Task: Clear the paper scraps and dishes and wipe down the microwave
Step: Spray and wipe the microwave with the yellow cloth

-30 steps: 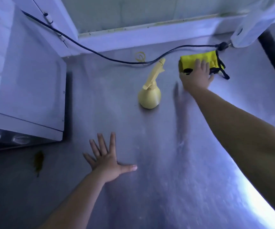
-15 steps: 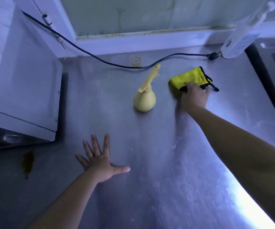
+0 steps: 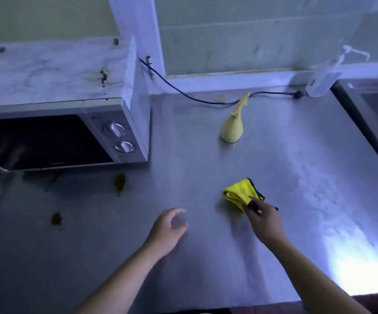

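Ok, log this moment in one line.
right hand: grips cloth | left hand: empty, over counter | bottle: upright, untouched | counter: brown stains by microwave

The right hand (image 3: 264, 219) has drawn the black-edged yellow folded cloth (image 3: 238, 192) from the back of the steel counter (image 3: 297, 177) toward its front. The left hand (image 3: 168, 227), previously spread flat, now curls loosely.

Folded yellow cloth (image 3: 238, 193), well right of apparently stained silver microwave (image 3: 47, 141).

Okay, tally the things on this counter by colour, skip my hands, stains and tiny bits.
Yellow: 2, cloth and spray bottle
Silver: 1, microwave
Black: 1, cable
White: 1, pump bottle
Total: 5
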Available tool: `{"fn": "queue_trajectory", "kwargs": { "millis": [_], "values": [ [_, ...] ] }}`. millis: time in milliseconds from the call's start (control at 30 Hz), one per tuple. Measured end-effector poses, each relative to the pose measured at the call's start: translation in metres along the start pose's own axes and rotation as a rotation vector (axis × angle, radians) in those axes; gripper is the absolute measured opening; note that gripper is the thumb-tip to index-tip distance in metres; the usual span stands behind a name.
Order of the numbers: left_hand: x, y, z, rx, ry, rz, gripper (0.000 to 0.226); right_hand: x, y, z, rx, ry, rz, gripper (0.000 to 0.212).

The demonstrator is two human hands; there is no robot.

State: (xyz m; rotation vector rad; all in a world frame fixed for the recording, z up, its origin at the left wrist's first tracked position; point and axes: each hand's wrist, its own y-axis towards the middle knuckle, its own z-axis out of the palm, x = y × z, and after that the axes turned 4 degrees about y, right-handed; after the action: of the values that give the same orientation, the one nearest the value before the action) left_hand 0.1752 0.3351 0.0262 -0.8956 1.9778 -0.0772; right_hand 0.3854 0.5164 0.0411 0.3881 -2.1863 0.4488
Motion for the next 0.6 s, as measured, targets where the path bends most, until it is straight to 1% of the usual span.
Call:
{"fn": "queue_trajectory", "kwargs": {
  "millis": [33, 67, 100, 200, 233, 300, 333, 367, 400, 467, 533, 600],
  "values": [
    [0.013, -0.02, -0.006, 0.02, -0.035, 0.002, 0.031, 0.008, -0.022, 0.011, 0.006, 0.068, -0.008, 0.034],
    [0.024, -0.037, -0.013, 0.034, -0.069, 0.002, 0.032, 0.018, -0.042, 0.021, 0.025, 0.157, -0.006, 0.034],
    [0.034, -0.051, -0.021, 0.037, -0.1, 0.003, 0.032, 0.029, -0.06, 0.031, 0.062, 0.259, -0.001, 0.031],
    [0.05, -0.087, -0.054, -0.003, -0.203, 0.02, 0.037, 0.069, -0.104, 0.058, 0.213, 0.563, 0.11, 0.015],
    [0.054, -0.099, -0.068, -0.005, -0.229, 0.04, 0.042, 0.084, -0.117, 0.066, 0.254, 0.638, 0.13, 0.011],
    [0.064, -0.124, -0.098, 0.027, -0.244, 0.113, 0.06, 0.118, -0.144, 0.085, 0.323, 0.732, 0.167, 0.01],
    [0.066, -0.134, -0.111, 0.063, -0.252, 0.146, 0.068, 0.13, -0.153, 0.091, 0.355, 0.779, 0.203, 0.017],
    [0.068, -0.143, -0.122, 0.108, -0.279, 0.174, 0.071, 0.14, -0.161, 0.098, 0.394, 0.816, 0.238, 0.028],
    [0.074, -0.154, -0.134, 0.15, -0.327, 0.203, 0.068, 0.151, -0.174, 0.108, 0.442, 0.849, 0.266, 0.035],
    [0.089, -0.175, -0.153, 0.194, -0.465, 0.238, 0.052, 0.168, -0.197, 0.129, 0.487, 0.905, 0.313, 0.041],
    [0.105, -0.193, -0.165, 0.136, -0.568, 0.213, 0.038, 0.178, -0.217, 0.147, 0.492, 0.958, 0.366, 0.051],
    [0.12, -0.207, -0.171, 0.073, -0.665, 0.16, 0.029, 0.185, -0.233, 0.161, 0.508, 1.004, 0.402, 0.057]
  ]
}}
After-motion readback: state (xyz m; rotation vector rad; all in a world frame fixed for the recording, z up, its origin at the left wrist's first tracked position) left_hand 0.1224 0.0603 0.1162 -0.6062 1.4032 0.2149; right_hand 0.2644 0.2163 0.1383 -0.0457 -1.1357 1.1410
